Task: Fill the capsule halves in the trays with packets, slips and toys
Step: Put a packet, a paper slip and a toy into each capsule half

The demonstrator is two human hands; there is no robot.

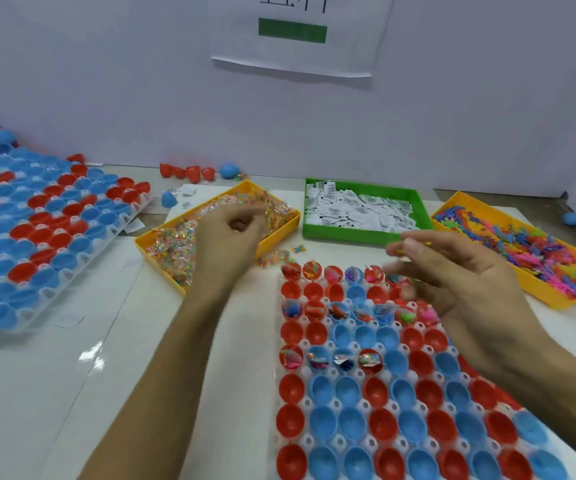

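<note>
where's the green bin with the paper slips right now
In the head view the green bin sits at the far centre of the table near the wall, between the yellow packet bin on its left and the yellow toy bin on its right.

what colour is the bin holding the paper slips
Green bin, seen in the head view, between two yellow ones.

your near tray [309, 441] is clear white, its cups [352, 424] mixed red and blue. at 10 o'clock the far tray [113, 233] shows blue with red patches. at 12 sits a yellow bin [279, 233] of clear packets [172, 244] speckled orange, then a green bin [356, 235] of white slips [359, 211] printed black. at 2 another yellow bin [539, 289] holds pink, orange and blue toys [529, 244].
</note>
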